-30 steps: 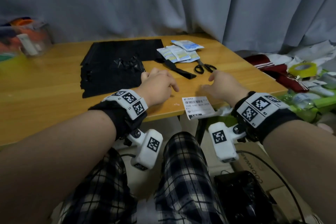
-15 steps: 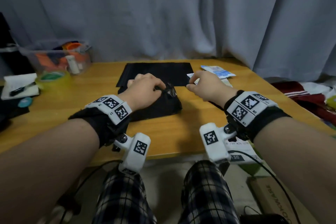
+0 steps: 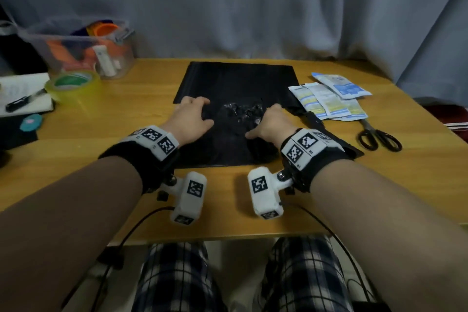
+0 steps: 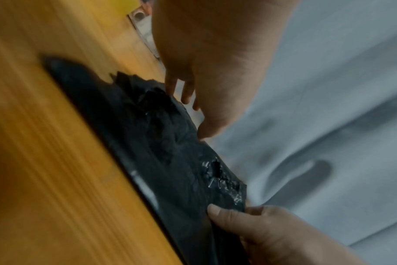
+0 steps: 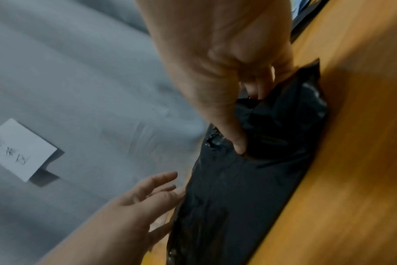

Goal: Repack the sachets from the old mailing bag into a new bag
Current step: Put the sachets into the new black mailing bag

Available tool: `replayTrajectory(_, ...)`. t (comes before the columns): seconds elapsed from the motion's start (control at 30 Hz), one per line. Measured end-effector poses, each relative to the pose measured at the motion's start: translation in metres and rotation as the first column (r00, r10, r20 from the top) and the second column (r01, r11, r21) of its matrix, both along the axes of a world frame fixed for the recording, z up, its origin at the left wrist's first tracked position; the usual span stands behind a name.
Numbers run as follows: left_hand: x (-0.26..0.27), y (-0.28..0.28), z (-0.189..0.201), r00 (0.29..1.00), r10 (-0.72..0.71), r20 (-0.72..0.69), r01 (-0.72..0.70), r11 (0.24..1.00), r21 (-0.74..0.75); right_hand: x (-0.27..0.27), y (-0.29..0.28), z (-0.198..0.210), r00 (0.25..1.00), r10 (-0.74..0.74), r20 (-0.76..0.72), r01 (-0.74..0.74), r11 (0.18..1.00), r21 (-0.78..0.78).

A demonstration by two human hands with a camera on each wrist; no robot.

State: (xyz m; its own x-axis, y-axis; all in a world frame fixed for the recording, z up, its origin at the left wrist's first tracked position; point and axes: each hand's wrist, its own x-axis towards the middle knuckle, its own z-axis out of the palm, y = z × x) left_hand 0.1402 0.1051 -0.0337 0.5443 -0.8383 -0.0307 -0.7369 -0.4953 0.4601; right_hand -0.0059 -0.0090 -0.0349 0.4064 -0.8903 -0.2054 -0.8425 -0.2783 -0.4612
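Note:
The old black mailing bag (image 3: 238, 132), crumpled and torn at one spot, lies on a flat stack of new black bags (image 3: 240, 78). My left hand (image 3: 196, 111) rests on its left edge, and the left hand (image 5: 152, 190) shows straight fingers in the right wrist view. My right hand (image 3: 268, 119) pinches the bag's right side, with thumb and fingers folded into the plastic (image 5: 249, 125). The left wrist view shows the right hand (image 4: 238, 215) with its thumb on top of the bag (image 4: 159, 143). Several white and blue sachets (image 3: 329, 99) lie loose to the right.
Black scissors (image 3: 379, 137) lie at the right, near the sachets. A cut black strip (image 3: 314, 119) sits beside my right wrist. At the back left stand a clear plastic bin (image 3: 81, 45), a yellow tape roll (image 3: 73, 83) and a notepad with a pen (image 3: 22, 99).
Both hands moved from the table's front edge onto the old black bag. The left hand's grip has loosened to straight fingers. The head view swung left and closer.

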Motion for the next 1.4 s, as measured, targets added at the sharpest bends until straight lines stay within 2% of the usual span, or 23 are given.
replayTrajectory(0.1, 0.005, -0.001, -0.004, 0.999, 0.005, -0.049, -0.007, 0.999, -0.048, 0.003, -0.004, -0.01, 0.972, 0.129, 0.194, -0.135, 0.991, 0.014)
replayTrajectory(0.23, 0.003, -0.01, 0.009, 0.999, -0.033, -0.042, 0.021, 0.967, -0.254, -0.012, -0.016, 0.011, 0.852, 0.234, 0.468, -0.228, 0.971, -0.071)
replayTrajectory(0.3, 0.0, -0.022, 0.021, 0.998, -0.032, -0.056, 0.007, 0.915, -0.404, -0.02, -0.031, 0.028, 0.782, 0.214, 0.585, -0.183, 0.977, -0.114)
replayTrajectory(0.37, -0.002, -0.037, 0.029, 0.998, -0.031, -0.058, -0.001, 0.875, -0.483, -0.029, -0.049, 0.042, 0.661, 0.169, 0.731, -0.103, 0.986, -0.135)
replayTrajectory(0.43, -0.002, -0.053, 0.033, 0.997, -0.059, -0.039, 0.035, 0.889, -0.456, -0.039, -0.066, 0.055, 0.556, 0.175, 0.813, -0.044, 0.982, -0.182)
replayTrajectory(0.47, -0.002, -0.061, 0.034, 0.997, -0.077, -0.021, 0.061, 0.907, -0.416, -0.042, -0.075, 0.06, 0.54, 0.191, 0.82, -0.009, 0.975, -0.221)
replayTrajectory(0.6, 0.0, -0.091, 0.039, 0.989, -0.141, 0.048, 0.148, 0.949, -0.277, -0.044, -0.114, 0.073, 0.592, 0.087, 0.801, 0.218, 0.94, -0.264)
replayTrajectory(0.7, 0.003, -0.116, 0.036, 0.979, -0.184, 0.085, 0.197, 0.962, -0.191, -0.043, -0.139, 0.075, 0.724, 0.048, 0.688, 0.296, 0.88, -0.372)
replayTrajectory(0.8, 0.004, -0.143, 0.023, 0.971, -0.223, 0.088, 0.226, 0.974, -0.031, -0.039, -0.155, 0.074, 0.859, 0.096, 0.503, 0.205, 0.836, -0.509)
replayTrajectory(0.93, 0.002, -0.172, 0.007, 0.94, -0.339, 0.046, 0.32, 0.917, 0.239, -0.028, -0.172, 0.053, 0.943, 0.186, 0.277, 0.003, 0.826, -0.563)
replayTrajectory(1.0, 0.005, -0.176, 0.004, 0.919, -0.391, 0.052, 0.339, 0.85, 0.404, -0.024, -0.181, 0.039, 0.969, 0.171, 0.179, -0.064, 0.872, -0.485)
replayTrajectory(1.07, 0.014, -0.172, 0.0, 0.916, -0.393, 0.083, 0.303, 0.812, 0.499, -0.021, -0.187, 0.026, 0.984, 0.155, 0.082, -0.111, 0.912, -0.396)
replayTrajectory(1.17, 0.028, -0.157, -0.005, 0.934, -0.307, 0.181, 0.166, 0.824, 0.541, -0.017, -0.188, 0.015, 0.989, 0.137, -0.052, -0.147, 0.941, -0.306)
replayTrajectory(1.27, 0.034, -0.14, -0.002, 0.923, -0.245, 0.296, 0.04, 0.827, 0.561, -0.012, -0.178, 0.014, 0.988, 0.137, -0.07, -0.152, 0.943, -0.296)
replayTrajectory(1.33, 0.033, -0.132, 0.003, 0.925, -0.237, 0.297, 0.034, 0.83, 0.557, -0.008, -0.169, 0.017, 0.985, 0.166, -0.049, -0.173, 0.936, -0.307)
replayTrajectory(1.4, 0.031, -0.126, 0.008, 0.949, -0.218, 0.226, 0.067, 0.844, 0.533, -0.003, -0.159, 0.021, 0.979, 0.201, -0.039, -0.202, 0.92, -0.335)
